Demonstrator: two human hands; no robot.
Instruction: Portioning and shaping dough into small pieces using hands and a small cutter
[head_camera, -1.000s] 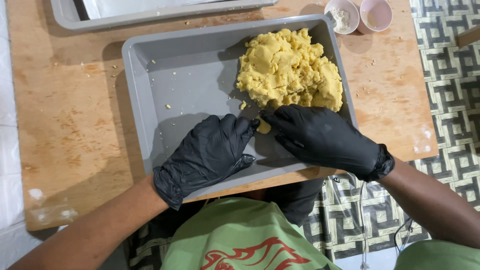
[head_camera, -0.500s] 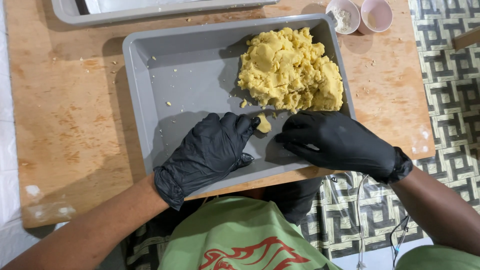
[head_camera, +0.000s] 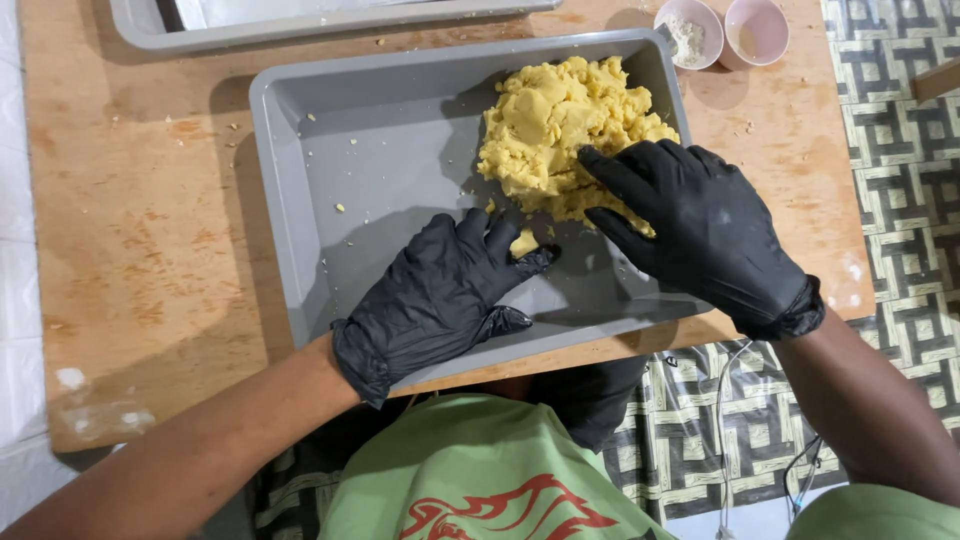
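A big lump of yellow dough (head_camera: 560, 130) lies in the far right part of a grey rectangular tray (head_camera: 370, 150). My right hand (head_camera: 700, 225), in a black glove, rests on the lump's near right side with its fingers spread and pressed into the dough. A small yellow dough piece (head_camera: 524, 243) lies on the tray floor beside the fingertips of my left hand (head_camera: 440, 290). That hand is also in a black glove and lies flat on the tray's near part, with the fingers slightly apart.
The tray sits on a worn wooden board (head_camera: 140, 230). A second grey tray (head_camera: 300, 20) lies at the far edge. Two small pink bowls (head_camera: 725, 30) stand at the far right. Patterned floor (head_camera: 890, 150) shows to the right.
My right hand moved away from the left hand and up onto the dough lump. The left hand stayed on the tray floor by the small dough piece.
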